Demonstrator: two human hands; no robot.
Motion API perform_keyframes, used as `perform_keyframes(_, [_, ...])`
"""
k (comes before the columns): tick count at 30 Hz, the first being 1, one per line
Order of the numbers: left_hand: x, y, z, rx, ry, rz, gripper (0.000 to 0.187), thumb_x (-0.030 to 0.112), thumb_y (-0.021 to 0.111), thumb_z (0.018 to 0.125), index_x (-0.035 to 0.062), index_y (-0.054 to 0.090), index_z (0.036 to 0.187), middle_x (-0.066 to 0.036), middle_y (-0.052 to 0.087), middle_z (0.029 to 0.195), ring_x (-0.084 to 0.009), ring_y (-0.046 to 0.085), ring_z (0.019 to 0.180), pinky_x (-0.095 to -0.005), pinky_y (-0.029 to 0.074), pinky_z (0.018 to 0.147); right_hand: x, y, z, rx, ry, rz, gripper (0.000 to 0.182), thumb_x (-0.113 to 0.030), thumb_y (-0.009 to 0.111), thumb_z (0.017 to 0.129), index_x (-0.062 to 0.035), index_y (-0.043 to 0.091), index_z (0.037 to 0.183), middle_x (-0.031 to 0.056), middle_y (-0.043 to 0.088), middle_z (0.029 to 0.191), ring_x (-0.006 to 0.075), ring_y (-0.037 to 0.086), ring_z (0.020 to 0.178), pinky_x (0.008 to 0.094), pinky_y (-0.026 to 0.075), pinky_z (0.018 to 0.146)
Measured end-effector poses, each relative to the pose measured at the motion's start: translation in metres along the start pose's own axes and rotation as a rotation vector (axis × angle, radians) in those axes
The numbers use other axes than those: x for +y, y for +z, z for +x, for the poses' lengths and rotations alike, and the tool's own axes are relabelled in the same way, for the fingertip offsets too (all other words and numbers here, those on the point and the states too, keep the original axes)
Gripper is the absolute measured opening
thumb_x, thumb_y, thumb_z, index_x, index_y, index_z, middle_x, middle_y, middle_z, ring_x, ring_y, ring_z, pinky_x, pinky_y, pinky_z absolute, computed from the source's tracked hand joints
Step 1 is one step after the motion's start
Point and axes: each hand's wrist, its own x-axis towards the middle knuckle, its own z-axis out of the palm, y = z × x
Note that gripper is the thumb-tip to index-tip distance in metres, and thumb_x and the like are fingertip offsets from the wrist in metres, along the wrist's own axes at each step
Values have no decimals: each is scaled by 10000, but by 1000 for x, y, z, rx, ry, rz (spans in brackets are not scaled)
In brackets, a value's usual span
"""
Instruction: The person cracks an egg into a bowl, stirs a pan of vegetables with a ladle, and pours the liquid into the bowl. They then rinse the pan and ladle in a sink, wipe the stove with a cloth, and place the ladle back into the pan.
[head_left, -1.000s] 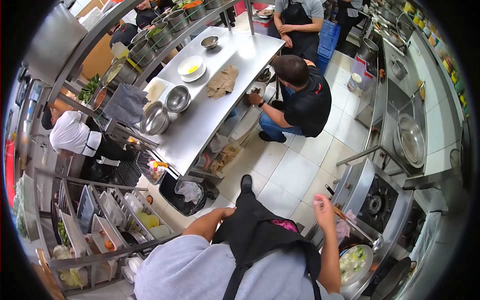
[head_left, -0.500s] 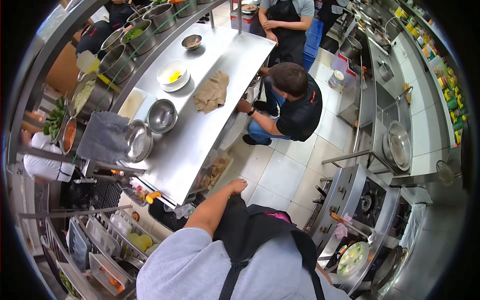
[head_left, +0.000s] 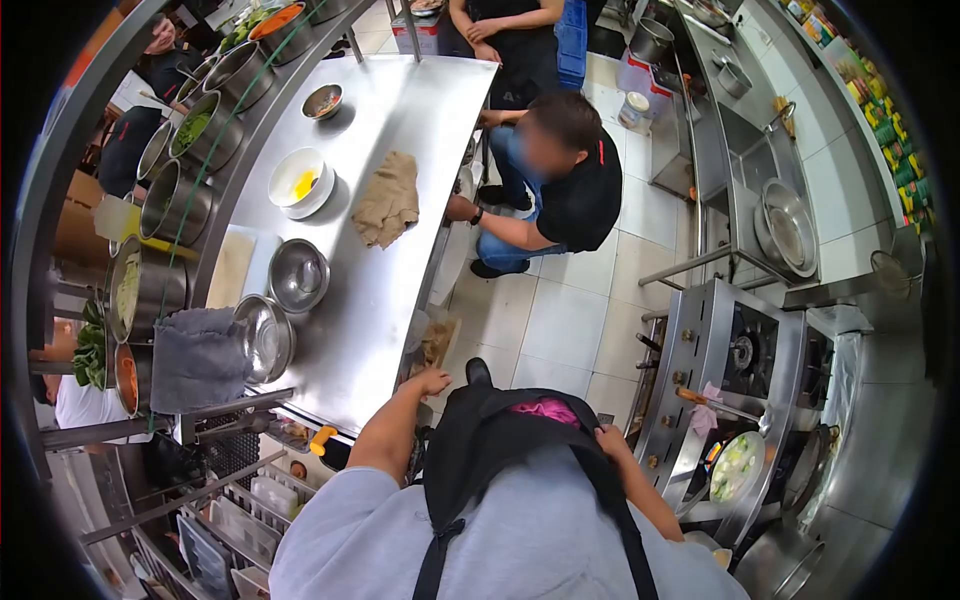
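Note:
My left hand [head_left: 430, 381] hangs beside the near corner of the steel table [head_left: 345, 345], its fingers loosely curled with nothing visible in them. At my right side, my right hand [head_left: 612, 440] has its fingers closed at the edge of my black apron [head_left: 480, 430]. Pink cloth [head_left: 548, 409] shows at the apron's top. On the table are a brown cloth [head_left: 387, 198], a white bowl [head_left: 297, 186] with something yellow inside, two steel bowls, and a small bowl [head_left: 322, 102] with food.
A co-worker [head_left: 570, 180] squats at the table's side, hands at its under-shelf. Another person [head_left: 510, 50] stands behind. To my right, a pan of food [head_left: 737, 466] sits on the stove [head_left: 700, 370]. Steel pots [head_left: 176, 200] line the left shelf.
My view has shifted, with the table and co-worker now further left. My left hand has drawn back towards the table corner. My right hand has come into view at the apron.

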Motion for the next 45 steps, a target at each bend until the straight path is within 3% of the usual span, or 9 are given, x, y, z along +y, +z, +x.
perform_keyframes(11, [1, 63, -34, 146, -171, -112, 436, 365, 517, 939, 132, 628, 1290, -103, 706, 1058, -223, 690, 771, -408, 546, 571, -23, -19, 43, 4, -124, 73, 291, -304, 687, 817, -20, 691, 876, 235, 665, 803, 364, 673, 793, 457, 507, 725])
perform_keyframes(15, [43, 84, -38, 130, -104, 13, 438, 354, 499, 946, 104, 627, 1283, -167, 680, 1169, -324, 692, 912, -403, 562, 776, -3, -39, 71, -20, -93, 26, 238, -249, 715, 765, -24, 649, 800, 206, 644, 739, 344, 661, 740, 452, 495, 681])
perform_keyframes(20, [69, 102, -9, 237, 97, 48, 478, 352, 497, 937, 30, 628, 1265, -223, 634, 1257, -373, 601, 1178, -424, 453, 1017, 42, -38, 93, -1, 70, -32, 392, -369, 618, 824, -23, 740, 963, 271, 694, 1011, 419, 670, 1004, 477, 523, 891])
perform_keyframes(24, [112, 113, -16, 276, 111, 21, 463, 348, 509, 939, 36, 634, 1257, -221, 644, 1241, -367, 602, 1173, -421, 461, 1009, 53, -49, 95, -40, 204, -81, 443, -402, 571, 853, -15, 735, 992, 272, 688, 1034, 440, 659, 1012, 489, 513, 916])
perform_keyframes(27, [128, 134, -24, 269, 140, 41, 444, 341, 514, 941, 49, 638, 1252, -214, 644, 1242, -357, 604, 1172, -410, 461, 1011, 47, -63, 85, -187, 262, -112, 505, -389, 564, 866, -18, 656, 1196, 237, 637, 1250, 423, 580, 1204, 469, 462, 1028])
perform_keyframes(33, [115, 175, -18, 81, 142, 253, 438, 342, 517, 951, 68, 625, 1274, -197, 630, 1279, -356, 583, 1202, -412, 451, 1031, 48, -62, 76, -92, 133, 28, 360, -352, 575, 843, -69, 722, 1011, 221, 698, 1085, 402, 655, 1061, 473, 510, 932])
perform_keyframes(35, [113, 173, -17, 29, 142, 302, 440, 341, 521, 951, 69, 620, 1282, -197, 629, 1282, -364, 581, 1203, -419, 450, 1032, 55, -52, 76, 16, 46, 116, 333, -324, 590, 813, -17, 705, 872, 214, 710, 909, 404, 680, 884, 478, 535, 802])
perform_keyframes(41, [119, 143, -4, 260, 150, 226, 437, 328, 533, 950, 49, 622, 1274, -211, 683, 1143, -348, 657, 1064, -399, 499, 937, 80, -6, 68, -291, 73, 69, 294, -311, 622, 813, -41, 717, 878, 175, 725, 875, 325, 703, 850, 440, 541, 777])
perform_keyframes(45, [113, 135, 5, 289, 163, 118, 433, 310, 547, 948, 36, 617, 1277, -184, 708, 1024, -268, 706, 881, -367, 538, 815, 98, 18, 69, -213, 62, 44, 280, -307, 617, 814, -51, 717, 872, 179, 721, 825, 310, 710, 792, 414, 549, 739])
